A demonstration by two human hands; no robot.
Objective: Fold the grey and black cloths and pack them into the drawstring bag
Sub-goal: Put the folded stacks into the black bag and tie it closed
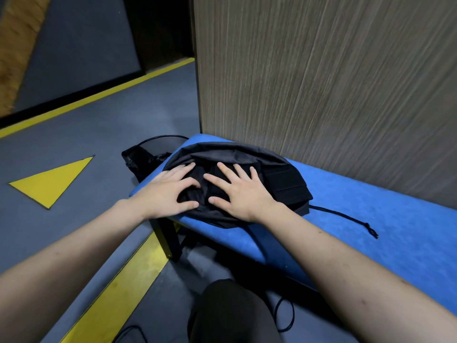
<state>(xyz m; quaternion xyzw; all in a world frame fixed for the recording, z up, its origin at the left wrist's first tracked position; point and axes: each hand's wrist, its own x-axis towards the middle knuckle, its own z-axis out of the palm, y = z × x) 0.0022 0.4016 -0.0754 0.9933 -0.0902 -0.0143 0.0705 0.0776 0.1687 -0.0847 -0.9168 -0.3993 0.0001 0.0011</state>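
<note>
While a dark-clothed knee (230,308) shows nearest, both hands lie flat with fingers spread, left hand (170,191) and right hand (241,191) pressing the dark grey fabric drawstring bag (284,180) on the blue padded table (371,219), before a wood-grain wall panel (321,70).

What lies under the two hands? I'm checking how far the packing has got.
Both the left hand and the right hand press flat on dark cloth on the blue bench. What lies under the fabric is hidden.
</note>
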